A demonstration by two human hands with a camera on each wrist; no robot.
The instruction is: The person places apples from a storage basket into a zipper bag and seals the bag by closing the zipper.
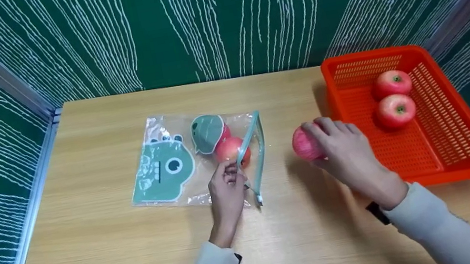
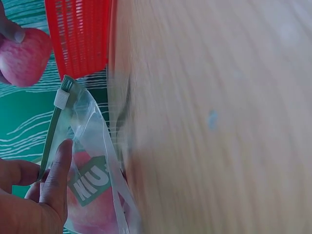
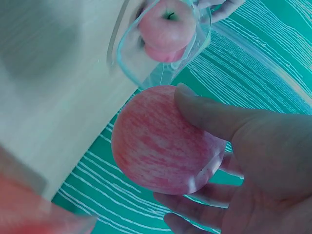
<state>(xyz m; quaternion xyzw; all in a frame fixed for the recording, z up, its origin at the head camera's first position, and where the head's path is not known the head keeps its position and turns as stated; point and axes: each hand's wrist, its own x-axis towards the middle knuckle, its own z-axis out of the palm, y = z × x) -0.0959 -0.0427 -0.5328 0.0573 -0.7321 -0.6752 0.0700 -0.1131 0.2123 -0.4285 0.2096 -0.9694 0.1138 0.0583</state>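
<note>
My left hand (image 1: 227,191) pinches the near side of the opening of a clear zip bag (image 1: 186,160) with a green one-eyed monster print. The bag lies on the table, its mouth spread apart and facing right. Inside it are apples, one red apple (image 1: 229,149) close to the mouth and another partly hidden under a green print. In the left wrist view a white slider (image 2: 61,99) sits on the green zip strip. My right hand (image 1: 344,146) grips a red apple (image 3: 163,139) above the table, between the bag and the basket.
An orange plastic basket (image 1: 422,180) stands on the right of the wooden table (image 1: 108,261), its left wall beside my right hand. Two apples (image 1: 396,111) lie inside it. Green panels with white lines (image 1: 224,17) rise behind the table and along both sides.
</note>
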